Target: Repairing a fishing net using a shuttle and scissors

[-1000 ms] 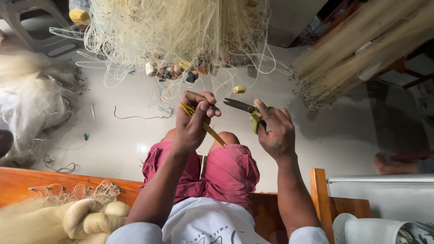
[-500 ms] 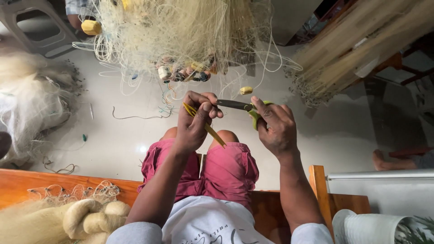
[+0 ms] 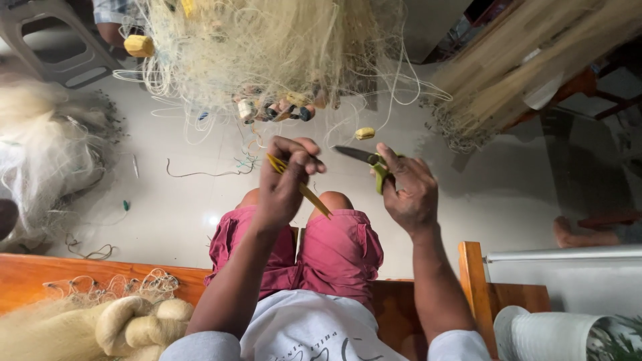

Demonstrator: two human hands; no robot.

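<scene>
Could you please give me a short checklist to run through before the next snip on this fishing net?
1. Right hand has a firm grip on the green-handled snips: ok.
2. Left hand holds the yellow netting needle: ok.
3. Blades point away from the left fingers: ok.
4. Line lies between the blades: cannot tell.
5. Hanging net within reach: ok.
6. Yellow float clear of the blades: ok.

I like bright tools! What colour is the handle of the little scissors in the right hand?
Green, seen in the head view: the scissors sit in the right hand.
</scene>
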